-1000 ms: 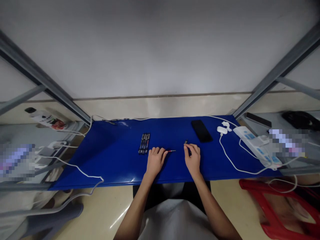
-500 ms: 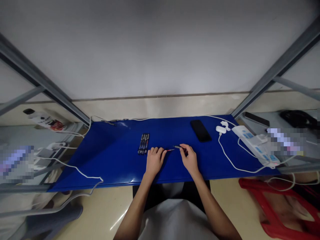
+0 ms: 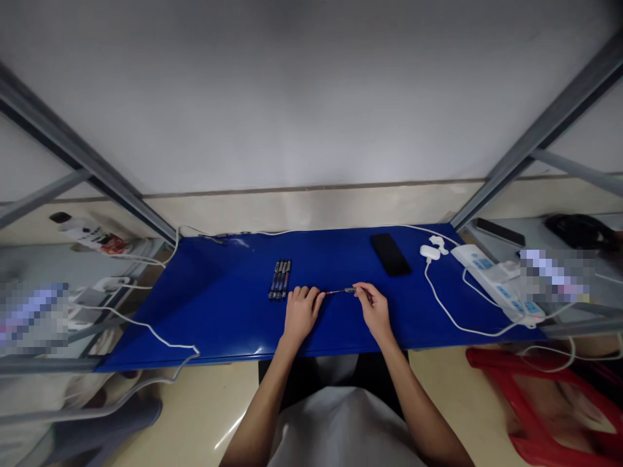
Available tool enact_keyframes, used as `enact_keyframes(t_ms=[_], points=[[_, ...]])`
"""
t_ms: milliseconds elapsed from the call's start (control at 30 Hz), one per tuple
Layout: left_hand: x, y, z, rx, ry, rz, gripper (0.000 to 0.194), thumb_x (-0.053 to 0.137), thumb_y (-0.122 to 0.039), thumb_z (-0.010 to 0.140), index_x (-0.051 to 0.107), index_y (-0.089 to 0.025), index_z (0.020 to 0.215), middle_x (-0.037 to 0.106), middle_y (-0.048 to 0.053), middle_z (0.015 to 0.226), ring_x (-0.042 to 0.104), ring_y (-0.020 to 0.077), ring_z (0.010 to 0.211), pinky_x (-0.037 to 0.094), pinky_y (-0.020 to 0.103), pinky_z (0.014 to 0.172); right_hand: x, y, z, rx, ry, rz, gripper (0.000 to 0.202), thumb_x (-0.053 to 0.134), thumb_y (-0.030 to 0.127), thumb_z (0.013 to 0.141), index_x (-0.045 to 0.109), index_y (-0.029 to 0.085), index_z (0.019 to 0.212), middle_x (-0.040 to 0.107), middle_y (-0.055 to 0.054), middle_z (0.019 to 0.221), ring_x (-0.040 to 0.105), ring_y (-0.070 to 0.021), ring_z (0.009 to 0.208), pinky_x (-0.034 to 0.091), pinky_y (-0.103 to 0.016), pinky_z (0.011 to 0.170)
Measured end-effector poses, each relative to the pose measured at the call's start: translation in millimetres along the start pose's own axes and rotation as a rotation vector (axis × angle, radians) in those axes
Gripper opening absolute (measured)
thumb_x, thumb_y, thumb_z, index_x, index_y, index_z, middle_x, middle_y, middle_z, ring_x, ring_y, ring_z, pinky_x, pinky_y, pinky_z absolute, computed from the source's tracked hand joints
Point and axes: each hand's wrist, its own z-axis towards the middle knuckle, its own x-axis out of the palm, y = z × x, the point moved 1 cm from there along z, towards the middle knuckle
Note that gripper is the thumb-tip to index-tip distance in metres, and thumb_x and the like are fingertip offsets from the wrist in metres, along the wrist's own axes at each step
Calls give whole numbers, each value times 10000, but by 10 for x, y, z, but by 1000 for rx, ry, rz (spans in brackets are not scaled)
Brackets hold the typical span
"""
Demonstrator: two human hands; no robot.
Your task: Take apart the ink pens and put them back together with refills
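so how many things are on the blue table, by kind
pens in the group: 4
pen between the left hand and right hand, red tip: 1
black phone: 1
white chargers: 2
power strip at the table's right edge: 1
total: 9

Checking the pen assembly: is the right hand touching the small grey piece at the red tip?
Touching. The head view shows the right hand pinching the grey piece with its fingers.
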Motion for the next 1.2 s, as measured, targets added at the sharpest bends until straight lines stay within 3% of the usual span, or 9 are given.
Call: enact_keyframes(t_ms=[233, 467, 700, 867, 1067, 1200], points=[[-22, -9, -1, 4, 15, 8, 322, 346, -404, 997, 616, -233, 960, 595, 54, 877, 481, 210, 868, 321, 336, 770, 3, 16, -10, -46, 34, -34, 239, 533, 382, 920, 684, 208, 985, 691, -58, 848, 647, -212, 788, 504, -343, 758], [-20, -12, -3, 33, 39, 30, 324, 339, -405, 999, 614, -238, 966, 596, 51, 888, 480, 212, 880, 315, 334, 766, 11, 63, -12, -124, 165, -91, 223, 533, 367, 927, 688, 236, 1018, 704, -52, 910, 660, -209, 831, 510, -346, 799], [-12, -9, -2, 30, 34, 11, 321, 345, -404, 998, 611, -229, 957, 590, 56, 882, 486, 209, 874, 319, 333, 765, 13, 91, -19, -157, 170, -99, 220, 527, 365, 929, 691, 241, 1009, 695, -60, 970, 654, -214, 865, 517, -353, 810], [-10, -24, -5, 103, 53, -35, 293, 374, -394, 992, 608, -220, 966, 603, 58, 906, 484, 212, 875, 329, 342, 760, 35, 156, -33, -200, 238, -132, 226, 505, 356, 938, 695, 249, 996, 696, -67, 994, 640, -229, 947, 514, -373, 850], [13, -1, -13, 170, 87, -99, 268, 387, -373, 993, 598, -217, 1046, 614, 57, 978, 493, 202, 906, 351, 347, 798, 54, 81, -29, -135, 277, -149, 227, 544, 364, 916, 686, 256, 1057, 715, -60, 1020, 671, -228, 926, 525, -361, 837], [32, 17, -11, 181, 101, -127, 277, 368, -363, 999, 584, -214, 1086, 618, 53, 1005, 493, 198, 917, 359, 347, 822, 57, 32, -27, -65, 284, -81, 261, 501, 368, 939, 661, 233, 1095, 735, -47, 872, 702, -207, 814, 543, -333, 761]])
